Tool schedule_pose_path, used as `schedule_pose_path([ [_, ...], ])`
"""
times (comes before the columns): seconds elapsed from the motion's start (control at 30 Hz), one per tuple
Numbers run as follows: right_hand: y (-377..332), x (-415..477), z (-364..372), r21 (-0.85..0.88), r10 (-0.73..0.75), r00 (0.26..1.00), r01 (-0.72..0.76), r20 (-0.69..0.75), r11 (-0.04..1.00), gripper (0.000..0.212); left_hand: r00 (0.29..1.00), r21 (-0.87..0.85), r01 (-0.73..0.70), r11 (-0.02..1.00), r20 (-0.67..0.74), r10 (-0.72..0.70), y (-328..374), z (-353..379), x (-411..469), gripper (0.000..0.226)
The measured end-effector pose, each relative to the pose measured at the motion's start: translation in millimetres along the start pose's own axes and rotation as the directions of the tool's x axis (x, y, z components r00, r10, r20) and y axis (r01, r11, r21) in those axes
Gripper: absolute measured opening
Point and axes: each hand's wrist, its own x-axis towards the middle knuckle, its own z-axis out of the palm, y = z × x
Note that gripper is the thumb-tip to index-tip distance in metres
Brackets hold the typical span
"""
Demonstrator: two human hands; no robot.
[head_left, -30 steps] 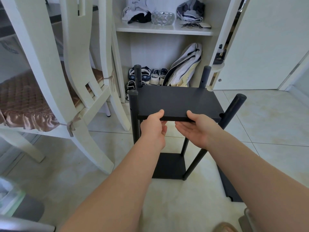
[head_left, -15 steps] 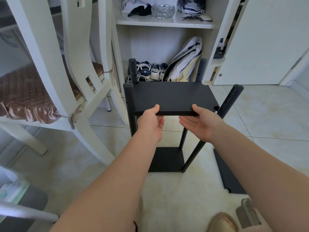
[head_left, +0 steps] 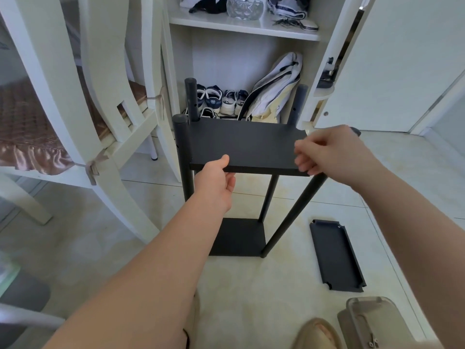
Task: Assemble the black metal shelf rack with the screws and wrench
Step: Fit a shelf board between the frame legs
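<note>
Pinch grip: L hand, shelf

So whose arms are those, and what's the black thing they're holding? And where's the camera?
The camera sits on a person's head and looks down, so the two arms you see are that person's own. There is no robot here, and there is just this one view. The person is building a small black rack. The left hand grips the front edge of a black shelf, thumb on top. The right hand is a bit blurred; its fingers seem to curl round the top of the leaning post. The other posts stand upright over the bottom board on the floor. A spare board lies on the floor to the right, with a plastic box nearer the person. Behind are a white chair and some shoes.
</note>
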Motion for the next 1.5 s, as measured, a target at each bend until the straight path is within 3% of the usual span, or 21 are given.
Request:
schedule_pose_path([
  [0.07,-14,11,-9,-0.2,-0.219,0.971,0.196,-0.099,0.96,0.021,1.0,-0.004,-0.005,1.0,-0.002,0.005,0,-1,1,0.025],
  [0.17,-27,50,-23,-0.52,-0.376,0.926,0.311,-0.022,0.796,0.03,1.0,0.005,-0.007,1.0,-0.014,0.007,0,-1,2,0.023],
  [0.27,-31,101,-30,-0.677,-0.282,0.952,0.286,0.119,0.679,0.045,1.0,0.002,-0.007,1.0,-0.027,0.008,-2,-1,3,0.023],
  [0.37,-26,134,-26,-0.737,-0.187,0.966,0.259,0.181,0.624,0.053,1.0,-0.002,-0.013,1.0,-0.028,0.013,-2,-2,5,0.022],
  [0.47,-20,147,-21,-0.741,-0.172,0.969,0.246,0.177,0.625,0.053,1.0,-0.01,-0.018,1.0,-0.024,0.017,-2,-4,7,0.024],
  [0.7,-6,143,-25,-0.695,-0.196,0.98,0.125,-0.023,0.708,0.046,0.999,-0.027,-0.038,0.999,0.009,0.038,1,-10,8,0.02],
  [0.83,0,134,-36,-0.647,-0.136,0.985,0.036,-0.105,0.762,0.046,0.997,-0.035,-0.046,0.998,0.057,0.048,2,-8,5,0.016],
  [1.07,2,123,-37,-0.514,-0.107,0.988,0.034,-0.114,0.857,0.046,0.998,-0.024,-0.039,0.999,0.055,0.04,0,-2,5,0.018],
  [1.37,1,116,-32,-0.529,-0.121,0.992,0.08,-0.043,0.845,0.035,0.998,-0.003,-0.025,1.0,0.055,0.025,5,3,13,0.019],
  [1.5,-2,100,-42,-0.385,-0.126,0.992,0.116,-0.001,0.916,0.041,0.998,-0.004,-0.019,1.0,0.055,0.02,6,4,14,0.023],
])
